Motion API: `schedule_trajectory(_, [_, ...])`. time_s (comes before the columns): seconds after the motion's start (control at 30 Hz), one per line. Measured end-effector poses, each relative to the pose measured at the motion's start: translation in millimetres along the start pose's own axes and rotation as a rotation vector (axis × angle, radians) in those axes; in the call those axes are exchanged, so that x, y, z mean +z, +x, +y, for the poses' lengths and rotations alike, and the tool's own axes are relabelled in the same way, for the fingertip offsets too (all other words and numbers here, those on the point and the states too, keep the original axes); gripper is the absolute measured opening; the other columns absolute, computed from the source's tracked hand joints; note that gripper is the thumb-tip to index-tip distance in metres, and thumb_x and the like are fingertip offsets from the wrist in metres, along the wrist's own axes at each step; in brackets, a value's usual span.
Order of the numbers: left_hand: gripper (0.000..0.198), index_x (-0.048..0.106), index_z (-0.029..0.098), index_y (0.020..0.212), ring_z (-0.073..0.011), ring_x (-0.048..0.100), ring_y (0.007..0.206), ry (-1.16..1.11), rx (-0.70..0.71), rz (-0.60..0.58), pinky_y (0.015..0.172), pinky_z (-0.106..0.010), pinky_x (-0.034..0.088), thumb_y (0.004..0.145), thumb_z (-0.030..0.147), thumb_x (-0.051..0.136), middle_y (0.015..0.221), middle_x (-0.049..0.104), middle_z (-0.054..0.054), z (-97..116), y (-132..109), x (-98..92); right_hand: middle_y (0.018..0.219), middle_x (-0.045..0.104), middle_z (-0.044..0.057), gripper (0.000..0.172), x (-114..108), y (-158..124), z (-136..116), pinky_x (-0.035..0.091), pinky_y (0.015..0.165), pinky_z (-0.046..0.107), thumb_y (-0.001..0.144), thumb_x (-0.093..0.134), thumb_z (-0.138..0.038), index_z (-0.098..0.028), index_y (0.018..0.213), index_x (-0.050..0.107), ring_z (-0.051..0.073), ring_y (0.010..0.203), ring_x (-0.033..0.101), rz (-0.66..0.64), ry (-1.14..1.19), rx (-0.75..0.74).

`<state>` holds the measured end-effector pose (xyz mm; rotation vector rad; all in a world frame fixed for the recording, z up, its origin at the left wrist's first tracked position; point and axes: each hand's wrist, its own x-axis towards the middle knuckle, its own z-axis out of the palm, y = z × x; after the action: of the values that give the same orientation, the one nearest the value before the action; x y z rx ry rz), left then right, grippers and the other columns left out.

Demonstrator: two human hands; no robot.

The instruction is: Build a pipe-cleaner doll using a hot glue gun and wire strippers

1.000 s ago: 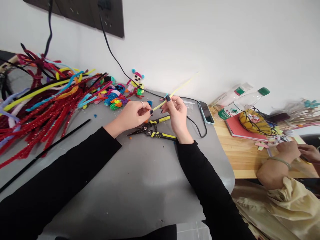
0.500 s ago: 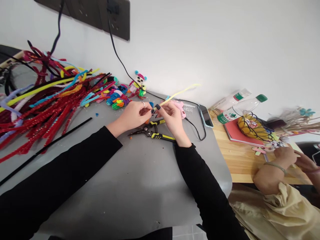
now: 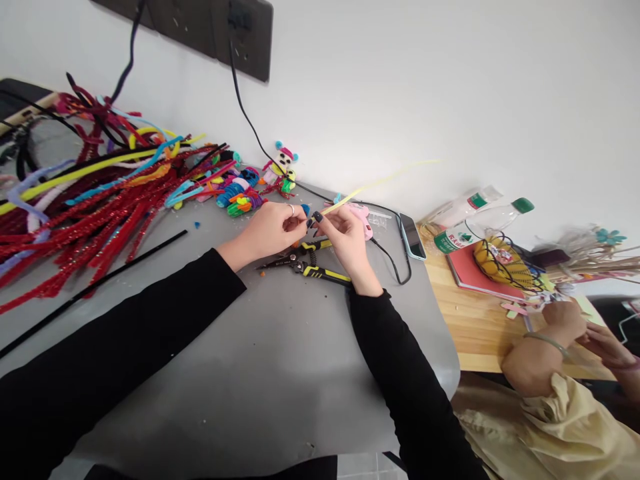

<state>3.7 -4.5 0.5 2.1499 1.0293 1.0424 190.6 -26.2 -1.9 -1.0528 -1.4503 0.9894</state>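
A thin yellow pipe cleaner (image 3: 361,189) slants up and to the right from between my hands. My right hand (image 3: 349,241) is closed in a pinch around it near its lower end. Fingertips of my left hand (image 3: 270,233) are pinched together on that same end, right beside the right thumb; the exact tip is hidden. Under my hands lie pliers with black and yellow handles (image 3: 327,274), their jaws pointing left. Behind my right hand sits a pink glue gun (image 3: 365,220), partly covered.
Many coloured pipe cleaners (image 3: 120,180) are heaped at the left, with small pipe-cleaner figures (image 3: 283,163) by the wall. A phone (image 3: 413,237) lies near the grey table's (image 3: 280,373) right side. On the wooden table are bottles (image 3: 495,217), a basket (image 3: 500,260) and another person's hands (image 3: 565,320).
The view has shifted slightly. The free end of the yellow pipe cleaner reaches further to the right and looks blurred. Both hands stay pinched together in about the same place.
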Motion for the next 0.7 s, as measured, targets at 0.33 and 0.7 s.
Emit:
schedule_trajectory(0.33, [0.020, 0.060, 0.019, 0.068, -0.0139, 0.052, 0.054, 0.050, -0.013, 0.023, 0.056, -0.027, 0.037, 0.083, 0.031, 0.054, 0.058, 0.060, -0.001, 1, 1, -0.5, 0.077, 0.063, -0.002, 0.034, 4, -1, 3, 0.055, 0.066, 0.029, 0.081, 0.080, -0.052, -0.022, 0.079, 0.064, 0.012, 0.066, 0.060, 0.004, 0.013, -0.022])
schedule_trajectory(0.7, [0.018, 0.053, 0.020, 0.064, -0.0129, 0.045, 0.055, -0.035, -0.125, 0.132, 0.058, -0.027, 0.037, 0.079, 0.030, 0.054, 0.056, 0.053, 0.002, 1, -2, 9.5, 0.075, 0.063, -0.001, 0.024, 12, -9, -8, 0.045, 0.063, 0.027, 0.091, 0.067, -0.040, -0.022, 0.077, 0.064, 0.013, 0.067, 0.054, -0.013, -0.243, -0.107])
